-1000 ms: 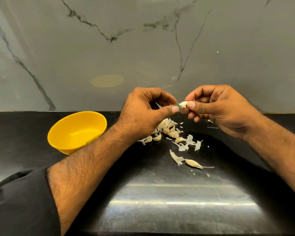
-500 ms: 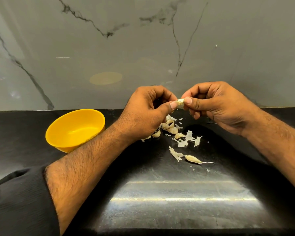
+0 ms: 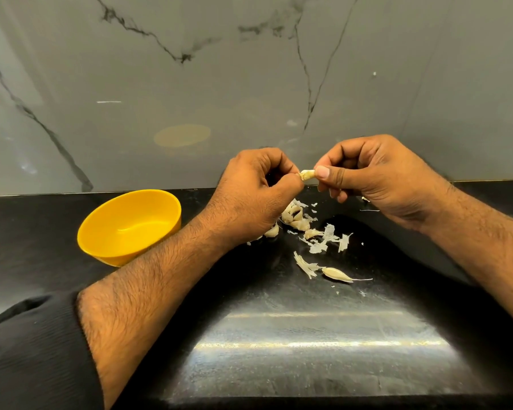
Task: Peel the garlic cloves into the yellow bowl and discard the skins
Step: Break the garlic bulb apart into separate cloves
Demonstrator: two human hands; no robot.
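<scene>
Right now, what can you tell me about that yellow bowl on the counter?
The yellow bowl is round, one plain bright colour with a smooth, slightly glossy surface that looks like plastic. It stands upright on the black counter near the marble wall, to the left of the garlic pile. Its inside looks empty: no peeled cloves show in it. The left forearm crosses in front of its right side and hides part of the rim; whether they touch cannot be told.

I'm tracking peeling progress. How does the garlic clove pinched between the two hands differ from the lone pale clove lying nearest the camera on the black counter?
The pinched garlic clove is held in the air by the left hand and right hand; the lone clove lies untouched on the black counter. The pinched one is mostly hidden by fingertips; the lone one shows whole, with a thin trailing tail. Both are pale cream, and neither is in the yellow bowl.
</scene>
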